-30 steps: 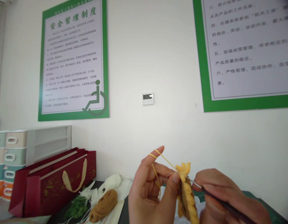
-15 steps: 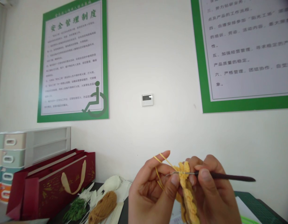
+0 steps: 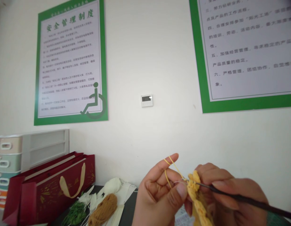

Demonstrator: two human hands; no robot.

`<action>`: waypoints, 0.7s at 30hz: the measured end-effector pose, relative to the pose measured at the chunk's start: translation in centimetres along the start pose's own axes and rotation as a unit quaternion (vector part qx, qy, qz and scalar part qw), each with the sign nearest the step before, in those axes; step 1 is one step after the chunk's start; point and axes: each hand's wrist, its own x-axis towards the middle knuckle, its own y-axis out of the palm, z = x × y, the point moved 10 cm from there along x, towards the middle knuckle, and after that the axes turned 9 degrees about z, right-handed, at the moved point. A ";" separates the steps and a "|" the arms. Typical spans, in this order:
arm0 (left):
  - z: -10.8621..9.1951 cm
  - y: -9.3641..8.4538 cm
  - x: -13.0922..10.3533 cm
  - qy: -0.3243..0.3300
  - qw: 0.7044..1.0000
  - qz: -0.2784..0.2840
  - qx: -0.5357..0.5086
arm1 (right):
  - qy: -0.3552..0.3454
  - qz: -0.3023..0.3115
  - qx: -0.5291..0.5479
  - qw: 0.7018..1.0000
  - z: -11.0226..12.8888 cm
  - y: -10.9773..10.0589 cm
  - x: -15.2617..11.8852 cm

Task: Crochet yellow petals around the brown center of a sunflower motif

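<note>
A yellow crocheted piece (image 3: pixel 196 196) hangs between my two hands at the lower right. My left hand (image 3: pixel 159 191) pinches its upper edge between thumb and fingers, and yellow yarn (image 3: pixel 175 164) loops round the raised index finger down to the stitches. In my right hand (image 3: pixel 232 188) is a crochet hook (image 3: pixel 244 198) with a dark handle, held slanting down to the right. Its metal tip lies at the top of the crocheted piece, near the left thumb. Part of the piece's lower length is hidden behind the right hand.
On the dark table stand a dark red gift bag (image 3: pixel 53 185) and stacked drawers (image 3: pixel 10 163). Beside them lie a brown yarn skein (image 3: pixel 103 209), green yarn (image 3: pixel 75 213) and white yarn (image 3: pixel 112 185). Posters (image 3: pixel 70 62) and a small white panel (image 3: pixel 146 100) are on the wall.
Both hands and the crocheted piece have shifted right in view. The hook has tilted, its handle end now lower and farther right, and its tip has drawn back toward the stitches.
</note>
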 end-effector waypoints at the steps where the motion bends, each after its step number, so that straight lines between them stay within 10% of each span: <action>1: -0.2 0.0 0.0 0.005 1.000 0.002 0.002 | 0.015 -0.021 0.029 0.999 -0.2 0.0 0.0; 16: -1.8 -0.3 -0.5 0.093 0.991 -0.047 0.083 | 0.203 0.017 0.166 0.965 -3.4 1.9 -0.5; 21: -2.1 0.0 -1.1 0.135 0.984 -0.066 0.092 | 0.046 0.061 -0.045 0.996 0.0 0.3 -0.2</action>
